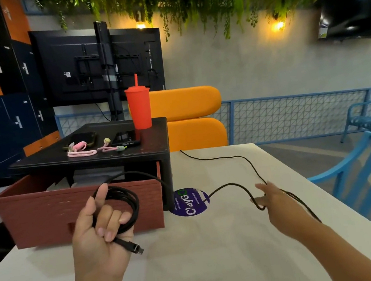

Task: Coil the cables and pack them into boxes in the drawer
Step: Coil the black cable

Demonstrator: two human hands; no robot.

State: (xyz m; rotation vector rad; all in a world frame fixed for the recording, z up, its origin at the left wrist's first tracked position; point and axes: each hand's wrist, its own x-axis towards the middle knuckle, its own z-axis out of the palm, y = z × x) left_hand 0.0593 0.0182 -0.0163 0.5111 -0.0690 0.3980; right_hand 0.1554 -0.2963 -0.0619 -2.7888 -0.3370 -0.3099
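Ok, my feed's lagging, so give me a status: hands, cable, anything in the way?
Left hand grips coil. Right hand touches loose cable on table. Drawer open; cup up top, out of the way.

There's the left hand (99, 228), raised with its palm turned up and back, fingers curled round a coil of black cable (135, 209), thumb lifted against the top of the loops. The right arm reaches out low to the right. The right hand (277, 201) is palm down, fingers straight and slightly spread, resting on the loose run of cable.
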